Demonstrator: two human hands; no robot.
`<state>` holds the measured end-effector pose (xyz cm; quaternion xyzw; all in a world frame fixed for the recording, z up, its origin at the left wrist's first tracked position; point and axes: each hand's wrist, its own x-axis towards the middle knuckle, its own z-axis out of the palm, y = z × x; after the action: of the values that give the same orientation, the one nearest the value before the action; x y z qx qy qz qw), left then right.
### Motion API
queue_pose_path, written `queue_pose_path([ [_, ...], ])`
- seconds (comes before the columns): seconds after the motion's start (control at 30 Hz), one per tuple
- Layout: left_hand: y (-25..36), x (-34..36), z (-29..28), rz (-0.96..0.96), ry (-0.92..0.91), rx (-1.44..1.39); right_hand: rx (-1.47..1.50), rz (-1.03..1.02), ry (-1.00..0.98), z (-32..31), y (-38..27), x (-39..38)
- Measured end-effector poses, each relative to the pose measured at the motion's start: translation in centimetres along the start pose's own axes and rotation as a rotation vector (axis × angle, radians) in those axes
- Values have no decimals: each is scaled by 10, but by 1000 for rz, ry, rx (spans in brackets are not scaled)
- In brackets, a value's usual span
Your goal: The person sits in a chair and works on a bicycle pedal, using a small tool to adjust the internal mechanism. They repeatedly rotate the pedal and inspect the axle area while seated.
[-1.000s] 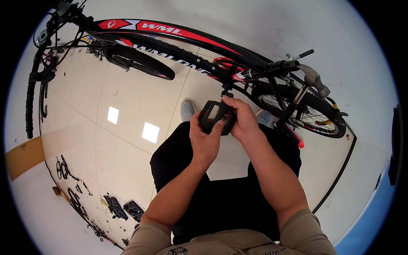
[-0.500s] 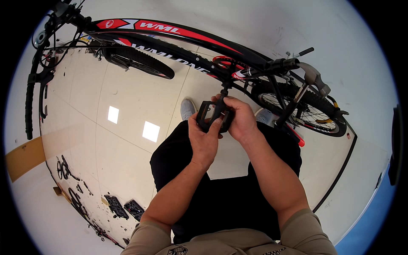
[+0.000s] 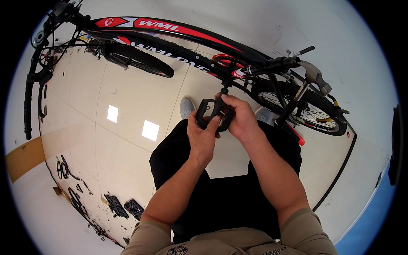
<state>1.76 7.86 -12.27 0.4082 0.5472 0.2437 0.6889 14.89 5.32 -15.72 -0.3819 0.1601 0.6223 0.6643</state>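
Observation:
A black bicycle pedal [image 3: 205, 111] lies between my two hands, its spindle end at the crank [image 3: 225, 86] of a black and red bicycle [image 3: 191, 33]. My left hand [image 3: 201, 138] grips the pedal's near left side, thumb on top of the body. My right hand [image 3: 240, 115] is closed around its other side, with thumb and fingers close to the spindle. Some fingertips are hidden under the pedal. Whether the thread sits inside the crank cannot be made out.
A hammer [image 3: 313, 77] rests head up by the seat tube, near the rear wheel [image 3: 312, 108]. The front wheel [image 3: 140, 61] is at the far left. Open black tool cases [image 3: 115, 205] and scattered bicycle parts [image 3: 63, 168] lie on the tiled floor at left.
Both hands have shifted very slightly on the pedal, and my left hand sits a touch further up and left. The bicycle stays where it was.

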Motion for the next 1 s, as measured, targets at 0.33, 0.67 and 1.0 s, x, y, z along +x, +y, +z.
queue_pose_path([
  [0.33,2,0,0,-117,-68,-216,7,9,42,-5,-1,7],
  [0.67,8,6,-8,-370,-219,-537,-5,33,-108,2,-4,-1],
  [1.0,6,-2,2,25,-14,41,21,-5,61,-3,-1,5],
])
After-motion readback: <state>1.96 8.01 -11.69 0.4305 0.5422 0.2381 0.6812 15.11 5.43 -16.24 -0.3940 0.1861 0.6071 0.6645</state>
